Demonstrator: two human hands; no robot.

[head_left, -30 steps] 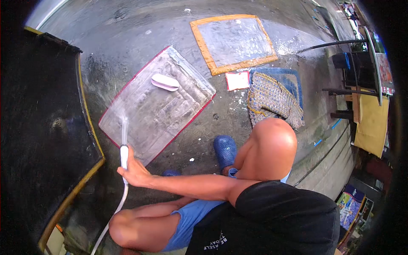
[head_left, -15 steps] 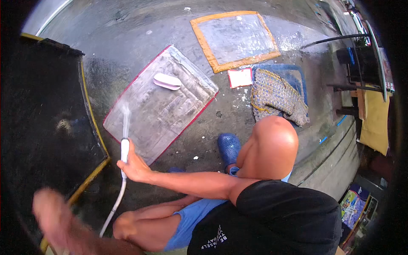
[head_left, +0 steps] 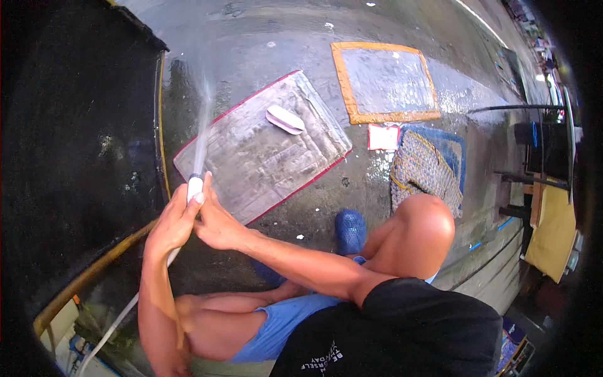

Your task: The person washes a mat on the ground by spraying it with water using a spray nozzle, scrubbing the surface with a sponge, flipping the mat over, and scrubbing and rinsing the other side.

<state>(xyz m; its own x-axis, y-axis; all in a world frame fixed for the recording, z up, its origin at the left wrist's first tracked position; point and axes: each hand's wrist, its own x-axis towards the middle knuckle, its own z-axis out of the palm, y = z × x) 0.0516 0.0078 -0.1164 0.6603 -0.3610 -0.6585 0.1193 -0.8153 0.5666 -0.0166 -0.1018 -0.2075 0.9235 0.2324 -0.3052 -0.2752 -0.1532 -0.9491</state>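
A white spray nozzle (head_left: 195,187) on a white hose (head_left: 119,319) sends a jet of water upward past the left edge of a grey mat with a red border (head_left: 251,166). My right hand (head_left: 220,221) grips the nozzle from the right. Against its other side is my left hand (head_left: 171,225), its fingers closed around the nozzle and hose top, partly overlapping my right hand. A white and purple brush (head_left: 285,119) lies on the upper part of the mat.
An orange-bordered mat (head_left: 386,118) lies farther off. Near my knee are a small white and red cloth (head_left: 383,137), a woven mat (head_left: 422,164) and a blue mat (head_left: 453,143). A black panel (head_left: 94,138) stands left. At right are dark bars and a yellowish board (head_left: 550,232).
My left hand has come in from the lower left and taken hold at the nozzle. The water jet now reaches farther, beyond the mat. The view has shifted, so the mats appear farther right.
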